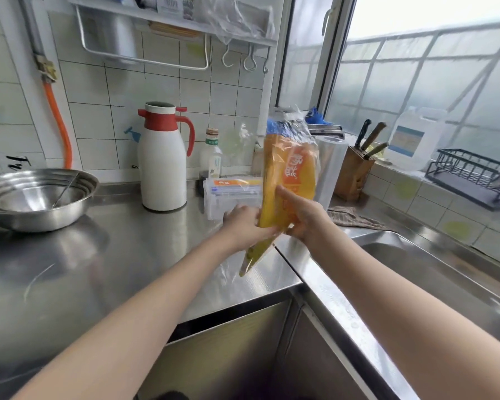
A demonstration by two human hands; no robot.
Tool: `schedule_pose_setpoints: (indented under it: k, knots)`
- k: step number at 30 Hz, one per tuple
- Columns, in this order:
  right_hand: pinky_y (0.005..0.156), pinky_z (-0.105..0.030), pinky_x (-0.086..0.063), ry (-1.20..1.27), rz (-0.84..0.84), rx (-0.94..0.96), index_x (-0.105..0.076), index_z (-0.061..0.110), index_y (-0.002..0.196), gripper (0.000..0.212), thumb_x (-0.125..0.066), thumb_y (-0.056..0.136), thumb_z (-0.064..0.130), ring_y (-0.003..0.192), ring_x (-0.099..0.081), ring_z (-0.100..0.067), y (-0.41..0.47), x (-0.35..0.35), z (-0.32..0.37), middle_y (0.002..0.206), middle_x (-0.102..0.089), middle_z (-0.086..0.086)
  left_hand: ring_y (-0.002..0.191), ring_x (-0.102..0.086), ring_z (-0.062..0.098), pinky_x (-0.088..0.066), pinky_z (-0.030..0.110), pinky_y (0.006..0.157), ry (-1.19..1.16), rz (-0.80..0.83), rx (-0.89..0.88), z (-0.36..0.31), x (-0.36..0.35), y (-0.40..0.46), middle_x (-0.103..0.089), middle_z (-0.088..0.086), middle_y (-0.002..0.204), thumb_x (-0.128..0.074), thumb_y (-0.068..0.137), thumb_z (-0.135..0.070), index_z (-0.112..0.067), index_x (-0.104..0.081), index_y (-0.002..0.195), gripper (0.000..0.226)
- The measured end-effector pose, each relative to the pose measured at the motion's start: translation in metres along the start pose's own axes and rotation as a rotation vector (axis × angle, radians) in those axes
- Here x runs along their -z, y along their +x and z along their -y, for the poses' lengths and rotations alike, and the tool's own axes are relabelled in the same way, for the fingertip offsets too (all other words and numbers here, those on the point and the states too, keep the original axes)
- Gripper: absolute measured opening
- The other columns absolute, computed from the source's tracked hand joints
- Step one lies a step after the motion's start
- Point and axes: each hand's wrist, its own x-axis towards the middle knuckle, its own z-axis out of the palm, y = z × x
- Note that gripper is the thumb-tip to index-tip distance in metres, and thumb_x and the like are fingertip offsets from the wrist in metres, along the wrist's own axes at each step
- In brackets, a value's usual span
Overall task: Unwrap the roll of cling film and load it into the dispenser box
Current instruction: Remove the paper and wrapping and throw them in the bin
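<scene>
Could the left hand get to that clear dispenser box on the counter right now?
Probably, once freed: the left hand grips the orange wrapped roll just in front of the dispenser box, and nothing lies between them.

Dispenser box right of jug (bowl leftmost).

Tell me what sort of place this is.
Most likely a home kitchen. A stainless steel counter runs into a steel sink, a wooden knife block holding knives stands by the window, and a white thermos jug with a red collar sits against the white tiled wall.
</scene>
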Motion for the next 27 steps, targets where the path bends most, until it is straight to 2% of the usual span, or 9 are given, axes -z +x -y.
schedule_pose_setpoints:
  k: [3,6,8,10,13,16,18,23,27]
  knots:
    - [0.076,-0.046,-0.055,0.117,-0.081,0.018,-0.065,0.006,0.106,0.041,-0.081,0.07,0.014,0.069,-0.065,-0.026,0.001,0.006,0.003,0.082,-0.068,-0.009,0.123,-0.043,0.026,-0.035,0.036,0.101,0.124,-0.269,0.071,0.002,-0.002,-0.003,-0.057,0.004,0.125,-0.063,0.076,-0.062,-0.024,-0.065,0.111,0.052]
    - [0.078,-0.047,-0.056,0.207,-0.207,0.077,-0.063,-0.001,0.11,0.044,-0.079,0.071,0.007,0.072,-0.066,-0.028,0.0,0.011,0.006,0.09,-0.069,-0.014,0.11,-0.051,0.025,-0.04,0.035,0.088,0.175,-0.382,0.076,0.0,-0.003,-0.01,-0.054,0.004,0.117,-0.066,0.071,-0.063,-0.018,-0.051,0.108,0.06]
    - [0.082,-0.048,-0.056,0.253,-0.285,0.124,-0.061,0.0,0.11,0.047,-0.081,0.069,0.009,0.078,-0.067,-0.03,-0.002,0.013,0.007,0.09,-0.069,-0.013,0.088,-0.061,0.025,-0.045,0.032,0.071,0.236,-0.312,0.101,-0.002,-0.004,-0.013,-0.063,0.002,0.097,-0.059,0.071,-0.071,-0.017,-0.048,0.096,0.06]
    - [0.083,-0.047,-0.056,0.29,-0.288,0.184,-0.06,0.002,0.112,0.048,-0.081,0.07,0.012,0.08,-0.066,-0.028,-0.005,0.013,0.009,0.084,-0.067,-0.008,0.071,-0.07,0.025,-0.048,0.027,0.062,0.203,-0.031,0.243,-0.007,-0.007,-0.017,-0.068,0.004,0.074,-0.038,0.074,-0.081,-0.012,-0.055,0.095,0.074]
    - [0.09,-0.049,-0.053,0.331,-0.204,0.231,-0.06,0.001,0.115,0.047,-0.079,0.073,0.014,0.089,-0.066,-0.029,-0.008,0.012,0.011,0.087,-0.068,-0.007,0.079,-0.073,0.024,-0.055,0.028,0.065,-0.247,0.418,0.479,-0.013,-0.013,-0.021,-0.072,0.018,0.088,-0.02,0.073,-0.086,-0.001,-0.049,0.124,0.103]
    - [0.096,-0.049,-0.049,0.295,-0.063,0.18,-0.058,0.007,0.121,0.05,-0.077,0.076,0.02,0.1,-0.066,-0.029,-0.013,0.014,0.01,0.102,-0.069,-0.009,0.113,-0.06,0.034,-0.048,0.045,0.095,-0.899,0.371,0.556,-0.009,-0.018,-0.014,-0.046,0.026,0.137,-0.028,0.07,-0.087,-0.013,-0.021,0.146,0.106]
    - [0.095,-0.044,-0.049,0.226,0.001,0.129,-0.055,0.013,0.124,0.051,-0.074,0.079,0.027,0.095,-0.066,-0.025,-0.014,0.02,0.008,0.108,-0.068,-0.008,0.127,-0.049,0.032,-0.037,0.05,0.103,-1.3,0.23,0.559,-0.01,-0.019,-0.008,-0.038,0.021,0.146,-0.035,0.072,-0.083,-0.02,-0.028,0.143,0.095]
    - [0.066,-0.032,-0.059,-0.088,0.119,-0.037,-0.06,0.017,0.093,0.013,-0.067,0.084,0.023,0.076,-0.065,-0.013,-0.018,0.041,-0.002,0.085,-0.067,-0.002,0.081,-0.061,0.023,-0.049,0.045,0.085,-1.588,-0.106,0.565,-0.001,-0.018,0.001,-0.061,0.006,0.081,-0.063,0.083,-0.029,-0.016,-0.057,0.084,0.015]
    - [0.079,-0.035,-0.059,-0.194,0.299,-0.003,-0.061,0.013,0.108,0.027,-0.068,0.083,0.017,0.082,-0.07,-0.016,-0.024,0.066,-0.01,0.095,-0.071,-0.004,0.063,-0.055,0.019,-0.051,0.035,0.062,-1.39,-0.015,0.598,0.002,-0.017,-0.002,-0.058,0.005,0.053,-0.05,0.082,0.003,-0.012,-0.053,0.068,0.021]
